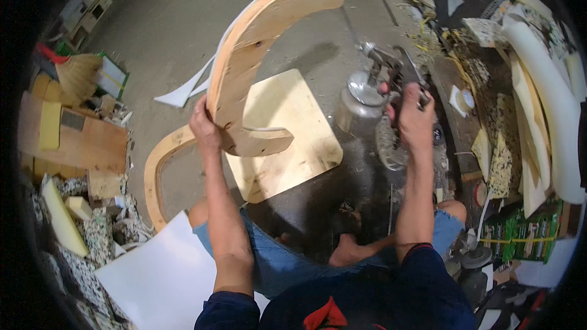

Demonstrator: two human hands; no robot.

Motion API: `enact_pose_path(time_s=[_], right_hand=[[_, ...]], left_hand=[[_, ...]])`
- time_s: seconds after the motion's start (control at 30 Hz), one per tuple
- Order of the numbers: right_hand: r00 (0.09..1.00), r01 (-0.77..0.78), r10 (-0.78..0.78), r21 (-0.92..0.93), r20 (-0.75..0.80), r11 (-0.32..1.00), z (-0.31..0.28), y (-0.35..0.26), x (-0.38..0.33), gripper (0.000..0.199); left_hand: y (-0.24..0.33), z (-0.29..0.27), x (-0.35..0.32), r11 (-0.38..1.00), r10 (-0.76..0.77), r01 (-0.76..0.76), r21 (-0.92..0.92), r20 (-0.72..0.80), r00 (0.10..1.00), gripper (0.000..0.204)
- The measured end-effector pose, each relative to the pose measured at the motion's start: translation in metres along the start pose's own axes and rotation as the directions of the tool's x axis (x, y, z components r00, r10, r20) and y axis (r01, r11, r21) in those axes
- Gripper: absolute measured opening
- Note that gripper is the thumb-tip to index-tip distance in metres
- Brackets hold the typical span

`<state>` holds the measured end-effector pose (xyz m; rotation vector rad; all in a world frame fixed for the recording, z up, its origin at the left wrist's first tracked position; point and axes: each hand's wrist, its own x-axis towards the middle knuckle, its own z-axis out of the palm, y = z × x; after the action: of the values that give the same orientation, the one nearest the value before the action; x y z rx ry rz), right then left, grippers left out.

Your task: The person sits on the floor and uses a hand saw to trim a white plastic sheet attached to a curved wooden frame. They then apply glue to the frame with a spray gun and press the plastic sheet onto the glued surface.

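Note:
My left hand is closed on a large curved plywood frame, C-shaped, with a thin white layer along its outer edge. It is held up and tilted, its upper end pointing away to the right. My right hand grips a metal spray gun by the handle, fingers wrapped round it. A round silver cup is at the gun, apart from the frame. Beneath the frame is a pale wooden board with rounded corners. Another curved wooden frame rests beside my left forearm.
A large white sheet lies at my left knee. Foam scraps and a straw broom crowd the left side. On the right stand rolled white foam sheets, offcuts and green packages. White strips lie on the concrete floor.

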<state>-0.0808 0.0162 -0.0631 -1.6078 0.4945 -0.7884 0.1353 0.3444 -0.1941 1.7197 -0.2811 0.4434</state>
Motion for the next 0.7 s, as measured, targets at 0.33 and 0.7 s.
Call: enact_pose_path(time_s=[0.33, 0.7], right_hand=[[0.943, 0.055, -0.036, -0.047, 0.331, 0.997, -0.034, -0.004, -0.031, 0.055], [0.918, 0.007, 0.064, -0.177, 0.392, 0.984, -0.061, 0.001, -0.059, 0.059]], left_hand=[[0.031, -0.028, 0.002, 0.865, -0.502, 0.501, 0.039, 0.092, 0.86, 0.066], [0.086, 0.047, 0.134, 0.714, -0.323, 0.567, -0.411, 0.525, 0.787, 0.072]])
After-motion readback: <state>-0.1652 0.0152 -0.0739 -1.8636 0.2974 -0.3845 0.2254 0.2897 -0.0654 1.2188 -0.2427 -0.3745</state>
